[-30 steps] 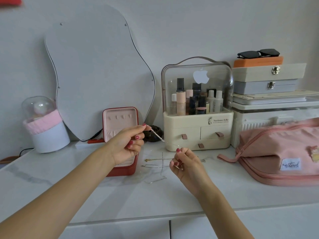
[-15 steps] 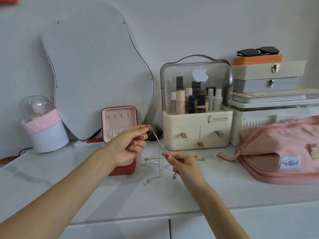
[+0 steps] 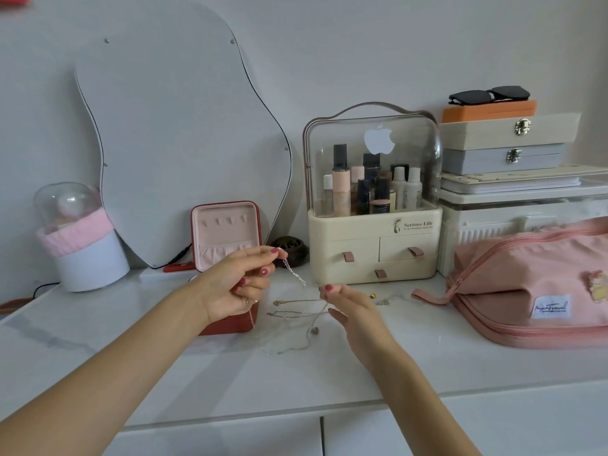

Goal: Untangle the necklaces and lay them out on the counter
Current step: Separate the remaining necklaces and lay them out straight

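Note:
A thin silver necklace (image 3: 295, 274) hangs in the air between my two hands above the white counter (image 3: 230, 373). My left hand (image 3: 240, 284) pinches its upper end between thumb and forefinger, in front of the red jewellery box. My right hand (image 3: 348, 307) pinches the chain lower down, and from there it drops to a small pendant (image 3: 315, 330) near the counter. A gold necklace (image 3: 296, 301) and another silver chain (image 3: 289, 313) lie stretched on the counter under the hands. A loose silver strand (image 3: 289, 347) curls nearer to me.
The open red jewellery box (image 3: 227, 232) stands behind my left hand. A cream cosmetics organiser (image 3: 371, 251) sits at the back, a pink travel bag (image 3: 533, 284) at right, stacked boxes (image 3: 506, 146) behind it. A wavy mirror (image 3: 177, 133) leans on the wall, a white and pink jar (image 3: 82, 245) at left.
My left hand has stayed raised with the chain's end. My right hand moved right and up along the chain, drawing it out, and the pendant now dangles below it.

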